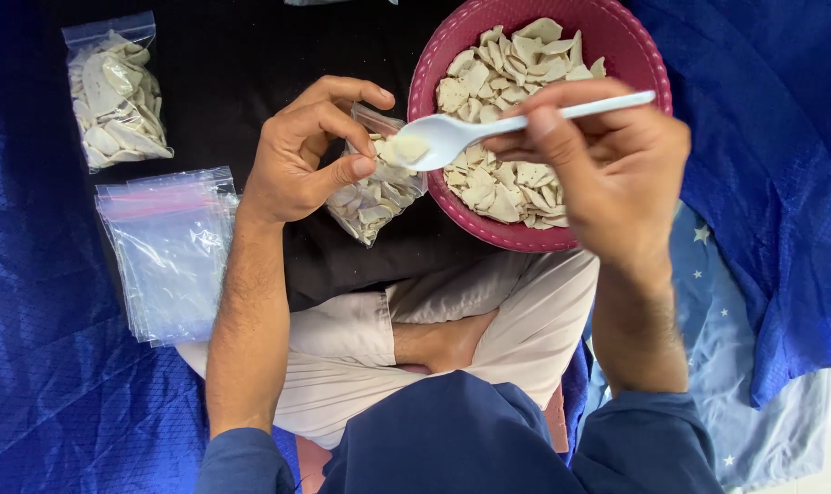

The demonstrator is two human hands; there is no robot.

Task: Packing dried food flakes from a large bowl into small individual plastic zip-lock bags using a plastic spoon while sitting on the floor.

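Fingers of left hand [301,151] pinch the small clear zip bag [377,187] mouth open, left of the pink round plastic bowl [438,69]; right hand [608,155] fingers pinch the white plastic spoon [452,135] carrying pale chips. Best keep the mouth wide, spoon tip inside before tilting.

Off to the side: one filled bag and a pile of empty ones

A sealed clear zip bag of pale chips [116,90] lies on the black cloth [242,55], with a stack of empty clear zip bags [170,252] just below it, reaching from the black cloth's edge onto the deep blue quilted sheet [40,366]. That blue sheet spreads out on both sides of the black cloth; far right of the cloth, a lighter blue star-printed fabric [736,366] shows under it.
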